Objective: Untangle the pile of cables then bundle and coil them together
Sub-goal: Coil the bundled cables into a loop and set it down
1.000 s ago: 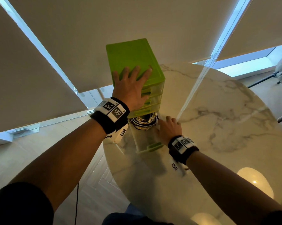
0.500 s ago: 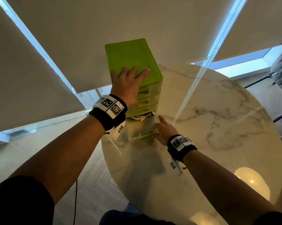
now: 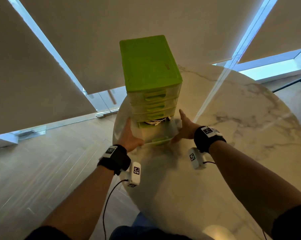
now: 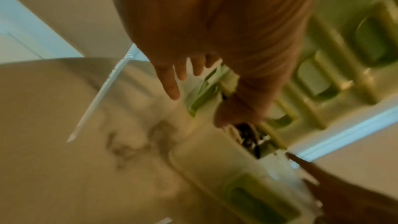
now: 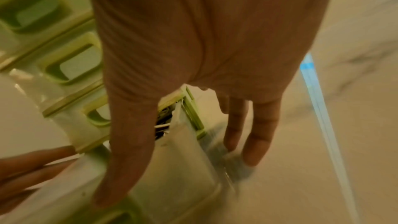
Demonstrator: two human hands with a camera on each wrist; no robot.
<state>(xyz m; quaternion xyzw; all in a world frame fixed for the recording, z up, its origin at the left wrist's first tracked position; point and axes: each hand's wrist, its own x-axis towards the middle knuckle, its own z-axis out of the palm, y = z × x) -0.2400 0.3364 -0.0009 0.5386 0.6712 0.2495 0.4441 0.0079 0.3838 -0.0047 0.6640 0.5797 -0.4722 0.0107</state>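
Observation:
A green drawer unit stands on the round marble table. Its clear bottom drawer is pulled partway out. White and black cables show at the drawer's back, mostly hidden under the unit. My left hand lies with straight fingers along the drawer's left wall. My right hand lies likewise along the right wall. In the right wrist view the right hand has its thumb over the drawer, beside the cables. The blurred left wrist view shows the left hand spread, thumb at the drawer rim.
The unit sits near the table's far left edge, with wooden floor below on the left. Closed upper drawers are stacked above the pulled-out one. Bare marble stretches to the right and toward me. Window blinds hang behind.
My left hand came off the unit's top and dropped to the drawer's left side. My right hand shifted from the drawer's front to its right side. The drawer slid further in than a second ago.

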